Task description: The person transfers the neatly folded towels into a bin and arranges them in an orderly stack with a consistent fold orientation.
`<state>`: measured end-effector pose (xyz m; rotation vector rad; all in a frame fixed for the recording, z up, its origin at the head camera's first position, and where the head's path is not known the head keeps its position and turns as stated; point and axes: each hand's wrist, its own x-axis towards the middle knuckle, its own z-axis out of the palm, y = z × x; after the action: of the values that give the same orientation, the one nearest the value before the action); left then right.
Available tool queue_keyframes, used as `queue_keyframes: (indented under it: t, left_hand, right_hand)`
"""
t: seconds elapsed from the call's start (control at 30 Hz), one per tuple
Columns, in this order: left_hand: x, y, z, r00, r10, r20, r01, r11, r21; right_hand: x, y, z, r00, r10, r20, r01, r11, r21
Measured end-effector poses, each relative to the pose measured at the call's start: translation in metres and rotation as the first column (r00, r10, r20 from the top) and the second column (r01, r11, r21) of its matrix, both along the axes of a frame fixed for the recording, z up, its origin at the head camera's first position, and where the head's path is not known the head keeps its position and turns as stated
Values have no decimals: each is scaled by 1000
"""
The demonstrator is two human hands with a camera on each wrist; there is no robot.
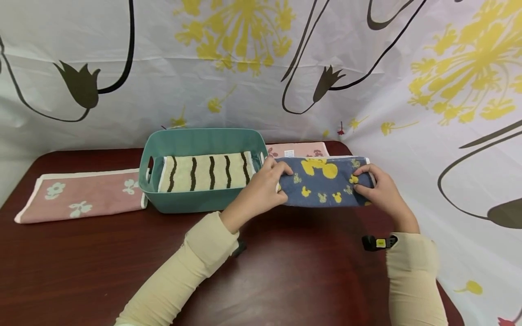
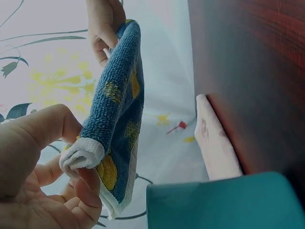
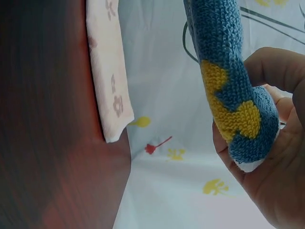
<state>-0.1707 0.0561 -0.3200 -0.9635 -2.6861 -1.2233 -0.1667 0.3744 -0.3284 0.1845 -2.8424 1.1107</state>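
Cream fabric sleeves [image 1: 171, 280], left hand [image 1: 263, 186] and right hand [image 1: 381, 188] with curled fingers pinching opposite ends of a folded blue-and-yellow terry towel [image 1: 320, 185], raised above a glossy reddish-brown table [image 1: 293, 276], just right of a teal plastic basket [image 1: 200, 201]

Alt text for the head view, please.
A left hand and right hand grip a folded blue terry towel with yellow figures beside a teal plastic basket containing a cream brown-striped towel. Pink floral towels flank it.

Basket [image 1: 195, 202] blocks towel's [image 1: 320, 188] left; nearer tabletop [image 1: 310, 271] leaves room.
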Motion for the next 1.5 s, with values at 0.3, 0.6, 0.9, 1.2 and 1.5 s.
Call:
queue_keyframes:
  t: [0.3,0.6,0.9,1.2,1.5]
  left_hand:
    - [-3,-15,5,1000,17,8,-17,1000,8]
    - [-8,-35,10,998,62,15,-62,998,-9]
    - [-12,-53,14,996,95,4,-94,995,-21]
    - [-14,-69,14,990,134,-33,-135,990,-41]
    - [-19,-86,16,984,177,-20,-178,981,-71]
  right_hand:
    - [-6,-14,4,1000,18,2,-18,1000,-15]
    - [-16,-33,9,997,74,-5,-74,996,-40]
    - [-26,-50,11,990,136,-37,-138,989,-59]
    - [-24,-76,23,986,164,-38,-166,985,-47]
    - [-24,-102,34,980,191,-54,-193,981,-34]
